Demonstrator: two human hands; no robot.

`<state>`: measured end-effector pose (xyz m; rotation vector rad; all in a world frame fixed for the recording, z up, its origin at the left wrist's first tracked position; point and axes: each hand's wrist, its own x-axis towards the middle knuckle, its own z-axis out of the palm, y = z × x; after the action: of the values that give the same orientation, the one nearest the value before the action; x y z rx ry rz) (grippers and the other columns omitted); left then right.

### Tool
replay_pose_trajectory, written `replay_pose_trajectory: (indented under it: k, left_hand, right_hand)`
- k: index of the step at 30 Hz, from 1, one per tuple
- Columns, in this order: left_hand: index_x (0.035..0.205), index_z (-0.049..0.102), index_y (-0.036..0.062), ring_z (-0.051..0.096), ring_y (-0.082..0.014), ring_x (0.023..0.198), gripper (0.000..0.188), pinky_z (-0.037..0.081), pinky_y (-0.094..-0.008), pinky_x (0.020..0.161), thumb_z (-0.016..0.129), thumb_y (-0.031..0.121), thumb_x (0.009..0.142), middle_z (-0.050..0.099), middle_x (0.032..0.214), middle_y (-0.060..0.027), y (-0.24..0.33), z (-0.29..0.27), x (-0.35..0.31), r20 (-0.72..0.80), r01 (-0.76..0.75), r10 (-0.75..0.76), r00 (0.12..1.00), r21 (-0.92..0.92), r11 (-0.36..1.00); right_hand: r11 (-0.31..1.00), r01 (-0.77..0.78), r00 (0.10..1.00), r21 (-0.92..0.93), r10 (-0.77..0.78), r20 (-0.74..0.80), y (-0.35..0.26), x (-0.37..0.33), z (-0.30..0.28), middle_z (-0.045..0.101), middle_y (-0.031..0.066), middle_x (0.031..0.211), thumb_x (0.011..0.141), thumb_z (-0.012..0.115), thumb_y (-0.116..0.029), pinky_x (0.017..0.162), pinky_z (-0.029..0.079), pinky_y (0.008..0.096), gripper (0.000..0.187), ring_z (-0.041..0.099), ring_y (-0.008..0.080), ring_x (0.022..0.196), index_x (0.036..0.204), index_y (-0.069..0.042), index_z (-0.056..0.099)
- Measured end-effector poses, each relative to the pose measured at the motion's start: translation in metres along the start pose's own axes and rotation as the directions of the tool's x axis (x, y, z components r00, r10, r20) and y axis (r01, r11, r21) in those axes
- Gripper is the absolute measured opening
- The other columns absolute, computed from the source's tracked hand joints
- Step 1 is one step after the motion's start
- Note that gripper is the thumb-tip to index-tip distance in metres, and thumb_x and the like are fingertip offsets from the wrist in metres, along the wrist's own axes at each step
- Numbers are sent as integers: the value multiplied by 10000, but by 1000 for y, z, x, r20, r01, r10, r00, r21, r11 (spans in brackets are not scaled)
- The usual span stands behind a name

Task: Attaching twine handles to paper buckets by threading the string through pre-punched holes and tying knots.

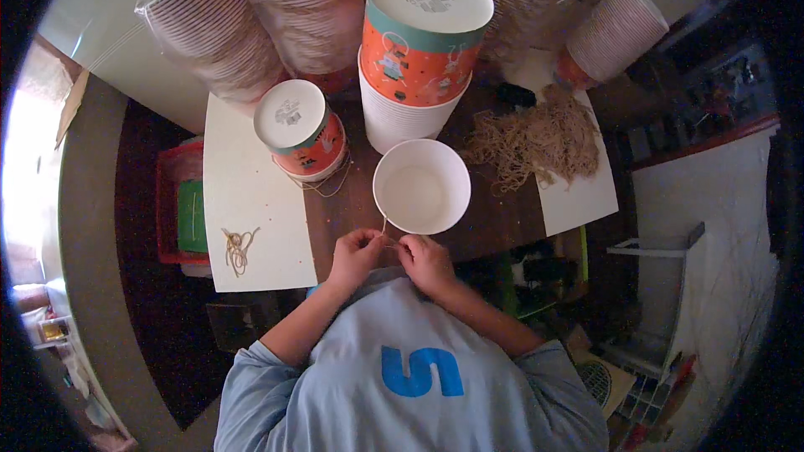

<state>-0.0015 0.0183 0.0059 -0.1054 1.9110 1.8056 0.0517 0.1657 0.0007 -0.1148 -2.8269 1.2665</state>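
Thin tan cord [384, 226] is pinched by the left hand [357, 254] and right hand [427, 263] at the near rim of an open white tub [419, 188]. Likely limp and light, it is best taken close to its end; the tub, probably light and easily dented, by its rim. Tangled fibre [553, 142] is heaped far right.

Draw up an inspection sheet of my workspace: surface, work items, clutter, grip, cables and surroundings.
Surface: brown tabletop between white panels.
Work items: white paper tub, mouth up; thin cord at its near rim; inverted orange-and-teal tubs beyond.
Clutter: tangled twine pile, right; loose cord bundle, left.
Grip: left hand pinches the thin cord; right hand beside it, hold unclear.
Cables: nothing seen on the table.
Surroundings: plastic-wrapped tub stacks at back; red crate, left.
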Motion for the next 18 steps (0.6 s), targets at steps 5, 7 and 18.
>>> replay_pose_trajectory:
  k: [5, 7, 18]
  left_hand:
    - [890, 611, 26, 521, -95, 592, 133, 406, -204, 503, 545, 138, 863, 589, 733, -15, -5, -6, 4, 268, 392, -311, 912, -341, 855]
    - [884, 609, 30, 489, -88, 540, 146, 382, -208, 465, 534, 153, 864, 582, 719, -13, -10, -2, 3, 324, 430, -305, 895, -450, 783]
    - [836, 622, 31, 475, -66, 532, 148, 352, -196, 456, 566, 166, 859, 568, 672, 7, -6, -2, -8, 196, 371, -321, 926, -325, 870]
  right_hand:
    - [996, 89, 983, -5, -89, -164, 2, 4, 12, 615, 139, 805, 782, 598, -120, 600, 481, 363, 109, 606, 286, 688, 869, -55, 595]
    - [987, 21, 991, 160, 1, -137, 6, 6, 22, 622, 125, 807, 792, 591, -114, 604, 482, 335, 120, 607, 242, 680, 894, -51, 600]
    - [270, -454, 884, 849, 253, 393, 12, 4, 22, 632, 40, 957, 885, 520, -174, 842, 422, 251, 226, 568, 121, 894, 975, 6, 622]
